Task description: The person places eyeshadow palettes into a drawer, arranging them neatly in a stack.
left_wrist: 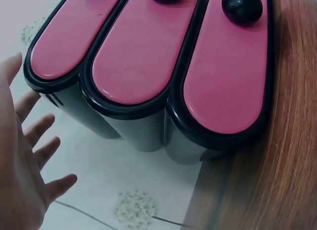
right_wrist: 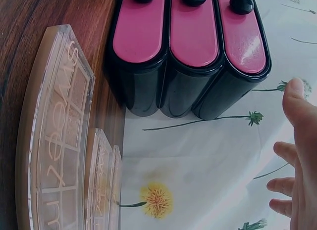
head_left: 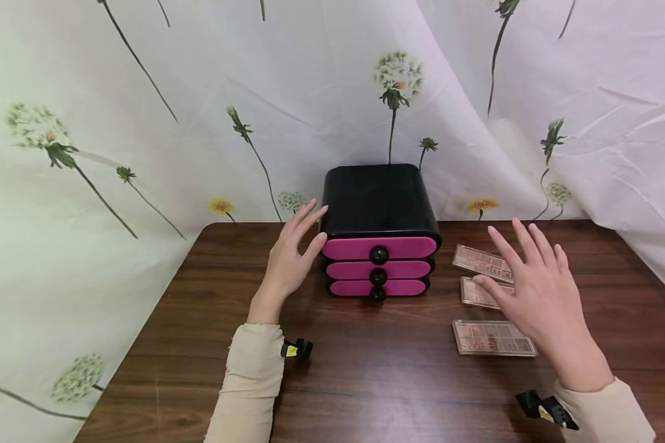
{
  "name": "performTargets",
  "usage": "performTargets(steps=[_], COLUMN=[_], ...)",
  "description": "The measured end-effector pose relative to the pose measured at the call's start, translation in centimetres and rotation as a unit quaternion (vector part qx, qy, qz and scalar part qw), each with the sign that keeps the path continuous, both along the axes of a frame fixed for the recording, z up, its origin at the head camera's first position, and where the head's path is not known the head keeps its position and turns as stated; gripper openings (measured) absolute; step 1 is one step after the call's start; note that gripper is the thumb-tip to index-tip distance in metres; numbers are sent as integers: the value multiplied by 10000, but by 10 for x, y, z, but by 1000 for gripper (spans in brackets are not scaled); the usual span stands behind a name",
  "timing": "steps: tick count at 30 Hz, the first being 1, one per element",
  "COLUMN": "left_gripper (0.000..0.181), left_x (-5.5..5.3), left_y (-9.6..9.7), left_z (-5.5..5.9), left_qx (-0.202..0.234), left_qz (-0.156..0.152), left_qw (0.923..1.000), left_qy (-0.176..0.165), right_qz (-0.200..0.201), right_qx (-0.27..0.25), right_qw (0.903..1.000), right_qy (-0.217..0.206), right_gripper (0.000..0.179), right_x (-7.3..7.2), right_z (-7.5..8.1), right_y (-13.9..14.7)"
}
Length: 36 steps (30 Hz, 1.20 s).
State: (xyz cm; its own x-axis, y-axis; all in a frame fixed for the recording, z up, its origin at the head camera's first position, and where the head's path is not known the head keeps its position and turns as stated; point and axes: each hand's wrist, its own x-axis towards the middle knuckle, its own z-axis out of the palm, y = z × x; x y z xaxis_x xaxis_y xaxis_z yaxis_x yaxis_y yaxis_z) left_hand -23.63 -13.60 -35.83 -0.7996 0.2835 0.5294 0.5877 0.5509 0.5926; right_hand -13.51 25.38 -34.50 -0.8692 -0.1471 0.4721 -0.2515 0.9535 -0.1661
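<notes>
I see the left hand [head_left: 289, 261] with its fingers wide, holding nothing, just beside the black three-drawer cabinet [head_left: 377, 200] on the wooden table [head_left: 388, 381]; whether it touches, I cannot tell. The right hand [head_left: 544, 298], also wide and free, is near three makeup palettes [head_left: 493, 338] at the cabinet's right.

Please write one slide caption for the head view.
Over a brown table, left hand beside a pink-fronted drawer unit, right hand near three palettes.

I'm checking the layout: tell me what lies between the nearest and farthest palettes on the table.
The middle palette, partly hidden by the right hand, lies between the nearest palette and the farthest palette; the head view shows it.
</notes>
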Motion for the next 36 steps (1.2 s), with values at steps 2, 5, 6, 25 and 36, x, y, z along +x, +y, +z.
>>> performTargets(steps=[2, 5, 6, 25, 36], left_gripper=[53, 50, 50, 45, 43], left_x=[0, -1, -1, -2, 3], left_y=[0, 1, 1, 3, 7], left_z=[-1, -2, -3, 1, 1], left_qx=[86, 212, 247, 657, 822], left_qz=[-49, -149, -168, -598, -758], left_qw=[9999, 9995, 9993, 9941, 9917], left_qy=[-84, -183, -221, -626, -630], right_qz=[14, 50, 71, 697, 1097], right_qx=[-40, -146, -186, -1056, -1817], right_qw=[10000, 9998, 9997, 9799, 9666], right_qy=[30, 79, 105, 1539, 1438], right_gripper=[80, 79, 78, 62, 69], right_x=[0, 0, 1, 2, 4], right_z=[0, -1, -1, -2, -10], right_y=[-1, -4, -5, -24, -40])
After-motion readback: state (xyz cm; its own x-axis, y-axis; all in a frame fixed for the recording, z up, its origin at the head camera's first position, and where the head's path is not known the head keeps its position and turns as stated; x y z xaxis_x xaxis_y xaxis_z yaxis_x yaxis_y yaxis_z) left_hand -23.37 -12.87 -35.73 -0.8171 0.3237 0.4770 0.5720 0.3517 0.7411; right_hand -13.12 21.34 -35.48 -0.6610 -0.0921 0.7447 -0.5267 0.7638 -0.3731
